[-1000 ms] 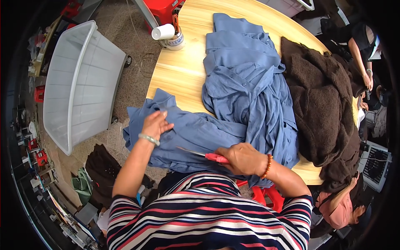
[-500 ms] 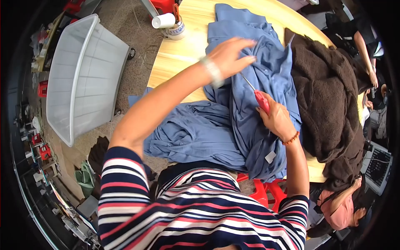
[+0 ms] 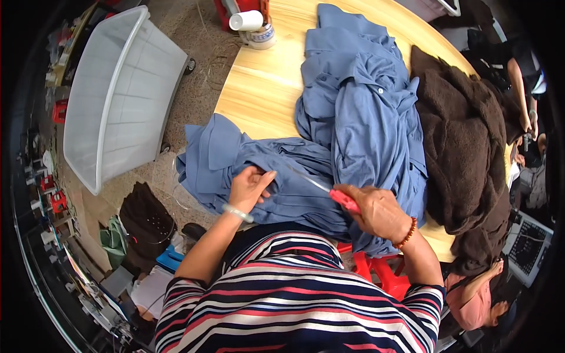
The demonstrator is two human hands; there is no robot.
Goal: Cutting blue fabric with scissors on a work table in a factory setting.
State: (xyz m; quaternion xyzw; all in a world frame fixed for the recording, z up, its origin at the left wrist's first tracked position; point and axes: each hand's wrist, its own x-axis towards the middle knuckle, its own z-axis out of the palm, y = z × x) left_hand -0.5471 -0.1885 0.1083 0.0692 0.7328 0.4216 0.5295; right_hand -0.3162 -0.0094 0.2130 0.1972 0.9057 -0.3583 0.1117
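Observation:
A blue garment [image 3: 215, 147], probably a shirt, lies crumpled along the table's near edge, its left end hanging over the side. My left hand [image 3: 250, 187] is closed on a fold of it, with thumb and fingers bent together. My right hand [image 3: 379, 215] is closed round a red-handled tool [image 3: 345, 201] with a long thin metal blade. That blade points up and left over the same garment; whether its tip touches the cloth I cannot tell. More blue button-front shirts [image 3: 376, 117] are heaped beyond and to the right.
Dark brown fleecy cloth [image 3: 459, 135] is piled on the right of the wooden table [image 3: 259, 88]. A white cup [image 3: 246, 21] and a patterned mug [image 3: 262, 38] stand at the far left corner. A wheeled grey bin [image 3: 126, 100] is left. Co-workers sit at right. A red stool [image 3: 388, 276] is below.
My left hand has come down and left from the heaped shirts to the near garment. My right hand, with the red-handled tool, has moved nearer me. The near garment's left end is spread farther left.

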